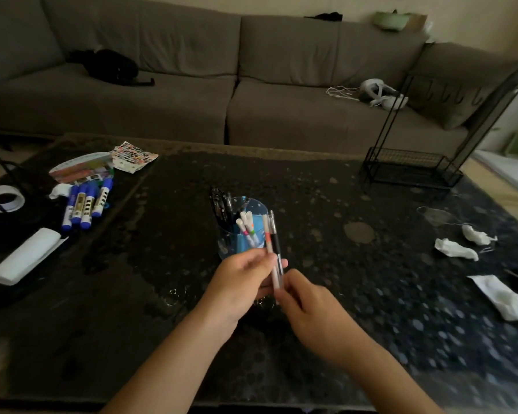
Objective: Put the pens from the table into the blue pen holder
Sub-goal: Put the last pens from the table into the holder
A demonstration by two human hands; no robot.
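A clear blue pen holder stands in the middle of the dark table, with several black pens and white markers inside it. Just in front of it my left hand grips two pens, one white with an orange band and one black, held nearly upright beside the holder's right rim. My right hand pinches the lower ends of the same pens. Several blue markers lie on the table at the far left.
A white case, a tape roll and sticker sheets lie at the left. A black wire rack stands at the back right. Crumpled white tissues lie at the right. A grey sofa runs behind the table.
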